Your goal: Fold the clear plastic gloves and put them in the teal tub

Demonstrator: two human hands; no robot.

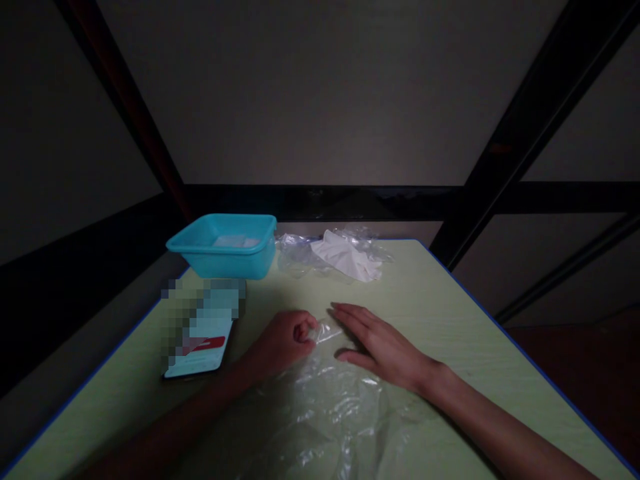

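A clear, crinkled plastic sheet or bag (pixel 345 407) lies on the pale green table (pixel 450 327), spreading from between the hands toward the near edge. My left hand (pixel 287 340) is closed, its thumb and curled fingers pinching the far left corner of the plastic. Flat beside that corner rests my right hand (pixel 375 340), fingers stretched out and thumb apart, touching the plastic's right side.
A turquoise basket (pixel 230 263) with whitish items inside stands at the back left. Nearer, a lit phone (pixel 205 347) lies left of my left hand. Crumpled clear plastic (pixel 300 257) and a white tissue-like piece (pixel 347 257) lie at the far edge, before a wall.
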